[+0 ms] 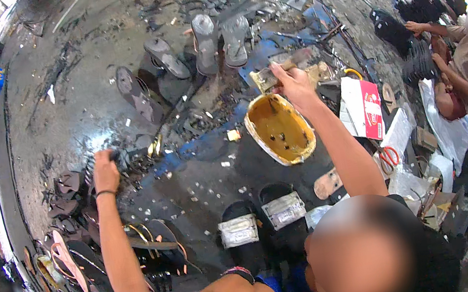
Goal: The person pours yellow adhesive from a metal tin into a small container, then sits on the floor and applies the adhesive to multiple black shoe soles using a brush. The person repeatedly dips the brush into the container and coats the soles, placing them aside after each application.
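Our right hand is clenched around the handle of a glue brush, held just above the far rim of the yellow glue pan on the wet floor. Our left hand is closed over a dark sandal sole at the edge of a pile of sandals, well apart from the pan. Beyond the brush stand 2 grey shoes. A red-and-white box and red-handled scissors lie right of the pan.
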The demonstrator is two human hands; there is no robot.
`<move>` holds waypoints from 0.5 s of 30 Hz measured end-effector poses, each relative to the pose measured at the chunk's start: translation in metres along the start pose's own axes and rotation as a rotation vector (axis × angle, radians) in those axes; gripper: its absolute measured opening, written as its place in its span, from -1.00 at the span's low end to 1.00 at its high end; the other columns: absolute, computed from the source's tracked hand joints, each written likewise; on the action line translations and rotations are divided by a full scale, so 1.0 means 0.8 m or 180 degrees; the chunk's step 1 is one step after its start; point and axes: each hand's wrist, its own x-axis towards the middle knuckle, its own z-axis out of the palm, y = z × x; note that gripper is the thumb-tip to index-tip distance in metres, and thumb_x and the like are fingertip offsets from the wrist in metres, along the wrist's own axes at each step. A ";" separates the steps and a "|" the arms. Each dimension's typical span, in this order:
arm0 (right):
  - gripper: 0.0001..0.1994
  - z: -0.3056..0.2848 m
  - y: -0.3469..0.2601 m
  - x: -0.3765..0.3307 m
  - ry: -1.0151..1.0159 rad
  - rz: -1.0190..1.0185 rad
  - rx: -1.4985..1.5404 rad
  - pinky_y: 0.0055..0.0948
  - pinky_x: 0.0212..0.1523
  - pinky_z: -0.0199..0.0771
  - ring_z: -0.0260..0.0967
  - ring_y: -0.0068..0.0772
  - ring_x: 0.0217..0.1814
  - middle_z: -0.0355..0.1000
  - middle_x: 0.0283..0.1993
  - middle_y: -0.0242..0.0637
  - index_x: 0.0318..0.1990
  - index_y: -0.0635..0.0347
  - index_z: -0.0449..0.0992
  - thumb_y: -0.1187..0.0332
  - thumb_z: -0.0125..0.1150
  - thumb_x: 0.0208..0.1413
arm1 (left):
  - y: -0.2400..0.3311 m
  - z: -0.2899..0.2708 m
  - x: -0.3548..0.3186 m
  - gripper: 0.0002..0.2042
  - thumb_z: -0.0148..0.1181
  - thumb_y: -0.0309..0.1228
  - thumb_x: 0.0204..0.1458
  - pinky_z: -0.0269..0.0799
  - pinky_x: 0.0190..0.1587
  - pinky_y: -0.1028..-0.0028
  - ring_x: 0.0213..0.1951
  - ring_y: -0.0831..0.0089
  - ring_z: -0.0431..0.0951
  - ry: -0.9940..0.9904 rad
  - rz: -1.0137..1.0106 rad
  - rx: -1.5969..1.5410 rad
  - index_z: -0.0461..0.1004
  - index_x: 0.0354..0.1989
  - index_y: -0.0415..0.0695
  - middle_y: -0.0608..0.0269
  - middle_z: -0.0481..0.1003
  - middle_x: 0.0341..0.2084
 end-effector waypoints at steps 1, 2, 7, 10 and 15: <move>-0.66 -0.059 0.012 -0.022 0.0199 -0.0463 -0.0646 -0.50 -0.37 0.50 0.49 -0.49 -0.38 0.56 -0.31 -0.27 -0.09 0.29 0.56 0.16 0.35 0.18 | 0.089 -0.020 0.001 -0.61 0.25 -0.62 -0.12 0.41 0.06 0.20 0.03 0.03 0.48 0.0565 0.0255 -0.0625 0.42 -0.03 -0.23 -0.06 0.47 -0.04; -0.66 -0.089 0.028 -0.050 0.0219 -0.0881 -0.1211 -0.48 -0.35 0.51 0.51 -0.48 -0.35 0.57 -0.29 -0.25 -0.09 0.29 0.56 0.17 0.35 0.18 | 0.137 -0.050 -0.026 -0.64 0.20 -0.66 -0.12 0.41 0.05 0.21 -0.01 0.02 0.48 0.0750 0.0290 -0.1081 0.41 -0.07 -0.23 -0.05 0.47 -0.05; -0.72 -0.087 0.061 -0.105 0.0265 -0.1924 -0.3142 -0.39 -0.30 0.54 0.60 -0.41 -0.32 0.60 -0.32 -0.15 -0.11 0.26 0.59 0.28 0.39 0.12 | 0.275 -0.087 -0.181 -0.49 0.16 -0.74 -0.24 0.35 0.12 0.26 -0.04 0.09 0.43 0.0372 0.0851 -0.1594 0.42 0.01 -0.19 0.03 0.48 0.02; -0.78 -0.063 0.035 -0.120 0.0399 -0.2107 -0.2669 -0.30 -0.35 0.51 0.55 -0.14 -0.42 0.52 -0.45 -0.06 -0.19 0.25 0.55 0.28 0.33 0.14 | 0.256 0.010 -0.285 -0.26 0.27 -0.61 -0.24 0.26 0.20 0.22 0.05 0.07 0.37 -0.0451 0.1256 -0.0785 0.30 0.28 -0.20 0.07 0.42 0.16; -0.73 -0.132 0.001 -0.189 -0.0338 -0.0866 -0.3579 -0.06 -0.24 0.49 0.53 0.12 -0.29 0.53 -0.38 0.05 -0.16 0.29 0.49 0.25 0.25 0.16 | 0.296 0.005 -0.287 -0.25 0.41 -0.26 -0.19 0.19 0.22 0.14 0.12 0.07 0.33 -0.0868 0.0850 -0.1805 0.34 0.28 -0.19 0.07 0.35 0.23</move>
